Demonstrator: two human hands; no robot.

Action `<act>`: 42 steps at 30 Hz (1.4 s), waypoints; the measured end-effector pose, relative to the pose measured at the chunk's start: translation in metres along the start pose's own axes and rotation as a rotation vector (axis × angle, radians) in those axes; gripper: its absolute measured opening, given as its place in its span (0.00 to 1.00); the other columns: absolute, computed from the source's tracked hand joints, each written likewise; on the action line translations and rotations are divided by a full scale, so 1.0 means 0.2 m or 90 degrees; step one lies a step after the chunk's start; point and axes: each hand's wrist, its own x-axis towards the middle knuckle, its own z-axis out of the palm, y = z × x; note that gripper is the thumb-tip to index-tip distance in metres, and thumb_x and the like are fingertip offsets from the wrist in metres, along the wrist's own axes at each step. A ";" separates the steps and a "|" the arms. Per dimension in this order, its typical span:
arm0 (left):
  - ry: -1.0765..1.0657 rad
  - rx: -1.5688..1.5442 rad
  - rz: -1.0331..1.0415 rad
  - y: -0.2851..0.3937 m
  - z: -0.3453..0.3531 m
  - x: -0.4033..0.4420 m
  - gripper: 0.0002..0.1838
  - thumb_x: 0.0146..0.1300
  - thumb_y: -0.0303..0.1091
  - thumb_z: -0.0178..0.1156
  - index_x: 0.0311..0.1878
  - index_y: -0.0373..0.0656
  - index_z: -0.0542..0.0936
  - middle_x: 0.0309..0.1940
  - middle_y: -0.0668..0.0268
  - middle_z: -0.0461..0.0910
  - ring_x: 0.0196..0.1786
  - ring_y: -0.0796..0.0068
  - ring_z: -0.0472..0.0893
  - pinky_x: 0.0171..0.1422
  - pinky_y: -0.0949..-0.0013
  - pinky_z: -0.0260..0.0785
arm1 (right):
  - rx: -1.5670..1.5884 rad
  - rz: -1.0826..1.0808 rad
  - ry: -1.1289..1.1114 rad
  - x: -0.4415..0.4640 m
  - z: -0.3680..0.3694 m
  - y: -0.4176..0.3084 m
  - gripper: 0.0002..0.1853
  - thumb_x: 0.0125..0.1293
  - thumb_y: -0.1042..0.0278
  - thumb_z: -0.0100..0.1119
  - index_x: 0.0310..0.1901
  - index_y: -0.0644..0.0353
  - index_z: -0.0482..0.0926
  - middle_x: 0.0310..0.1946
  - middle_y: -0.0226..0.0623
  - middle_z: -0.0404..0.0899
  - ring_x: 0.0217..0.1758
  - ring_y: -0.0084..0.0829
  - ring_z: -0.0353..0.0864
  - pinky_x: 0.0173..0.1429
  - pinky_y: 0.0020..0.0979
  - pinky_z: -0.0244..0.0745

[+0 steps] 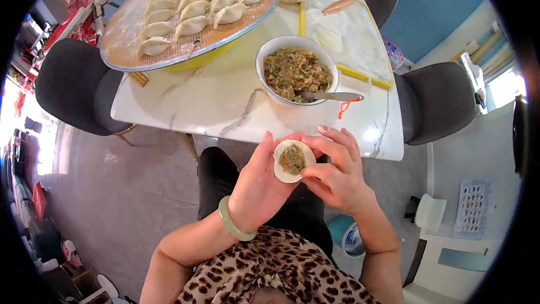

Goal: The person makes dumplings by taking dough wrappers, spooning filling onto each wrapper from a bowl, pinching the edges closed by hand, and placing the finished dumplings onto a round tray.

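A round dumpling wrapper lies flat and unfolded in my left hand, with a mound of minced filling in its middle. The left fingers support it from below and are partly hidden behind it. My right hand pinches the wrapper's right edge between thumb and fingers. Beyond my hands, near the table's front edge, stands a white bowl of green-flecked minced filling. A metal spoon with a red cord rests in it, handle to the right. Rows of folded dumplings sit on a floured round tray at the back left.
A floured mat with yellow edging lies at the table's right, holding a flat wrapper and a wooden rolling pin. Dark chairs stand left and right. A bin stands on the floor by my right arm.
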 end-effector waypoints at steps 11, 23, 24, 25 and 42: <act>-0.170 0.429 -0.068 0.15 0.01 -0.12 0.25 0.65 0.26 0.57 0.64 0.37 0.64 0.52 0.65 0.71 0.54 0.79 0.73 0.60 0.71 0.67 | 0.261 0.062 0.003 0.13 -0.04 -0.06 0.11 0.49 0.73 0.68 0.33 0.56 0.76 0.55 0.40 0.73 0.60 0.47 0.70 0.62 0.44 0.64; -0.210 0.636 0.053 0.16 -0.03 -0.13 0.34 0.63 0.24 0.55 0.71 0.35 0.55 0.63 0.57 0.68 0.64 0.68 0.69 0.69 0.65 0.58 | 0.332 0.057 -0.018 0.15 -0.04 -0.07 0.15 0.48 0.73 0.70 0.40 0.55 0.79 0.57 0.41 0.73 0.61 0.44 0.69 0.62 0.42 0.67; -0.211 0.637 0.053 0.16 -0.04 -0.12 0.34 0.63 0.24 0.55 0.71 0.35 0.55 0.63 0.57 0.68 0.64 0.68 0.69 0.69 0.65 0.58 | 0.332 0.057 -0.017 0.15 -0.04 -0.06 0.15 0.48 0.73 0.70 0.40 0.55 0.79 0.57 0.41 0.73 0.61 0.44 0.69 0.62 0.42 0.67; -0.219 0.651 0.054 0.16 -0.05 -0.12 0.36 0.63 0.24 0.56 0.72 0.35 0.52 0.65 0.57 0.66 0.66 0.67 0.67 0.70 0.65 0.57 | 0.322 0.039 -0.017 0.15 -0.04 -0.06 0.15 0.47 0.73 0.70 0.39 0.55 0.80 0.56 0.40 0.73 0.60 0.44 0.69 0.61 0.42 0.67; -0.113 0.352 0.165 0.04 -0.09 -0.08 0.20 0.66 0.26 0.56 0.61 0.35 0.70 0.52 0.61 0.78 0.51 0.71 0.79 0.55 0.69 0.75 | 0.412 0.102 0.083 0.23 0.02 -0.08 0.20 0.57 0.64 0.66 0.50 0.59 0.76 0.55 0.43 0.75 0.60 0.47 0.70 0.63 0.42 0.65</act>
